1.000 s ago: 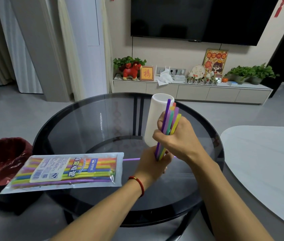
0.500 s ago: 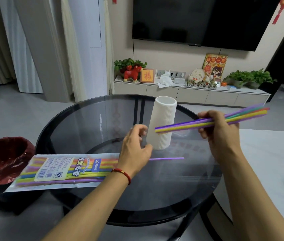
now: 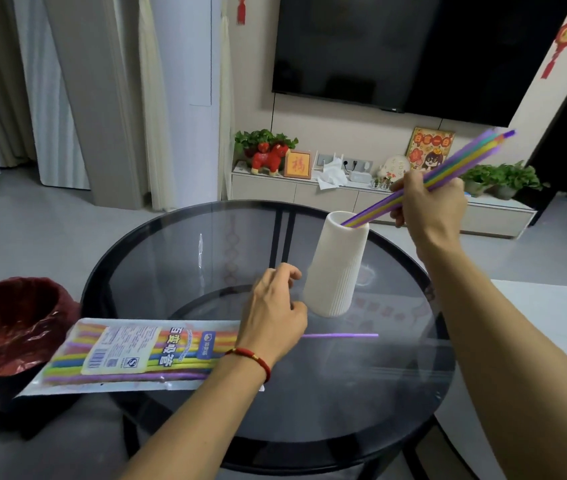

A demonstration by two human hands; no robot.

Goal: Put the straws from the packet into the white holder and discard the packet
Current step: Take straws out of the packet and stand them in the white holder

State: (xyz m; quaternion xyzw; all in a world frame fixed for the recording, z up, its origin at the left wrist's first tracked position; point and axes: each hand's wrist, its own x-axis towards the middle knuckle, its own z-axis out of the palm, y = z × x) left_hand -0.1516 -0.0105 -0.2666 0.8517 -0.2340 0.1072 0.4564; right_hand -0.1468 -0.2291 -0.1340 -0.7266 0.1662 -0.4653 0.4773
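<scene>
Right hand [image 3: 429, 206] raised beyond the tall white ribbed holder [image 3: 335, 268], fingers [image 3: 400, 202] wrapped tight round a slanting bundle of purple, green, yellow and orange plastic straws [image 3: 448, 173], lower tips just inside the holder's rim. Left hand [image 3: 275, 311] low over the round dark glass desk [image 3: 310, 393], fingers loosely curled, gripping nothing, holder just beyond the fingertips. Clear printed packet of coloured straws [image 3: 136, 355] flat under the left wrist, single loose purple straw [image 3: 341, 335] just right of the left thumb, red-lined bin [image 3: 8, 327] well left.
</scene>
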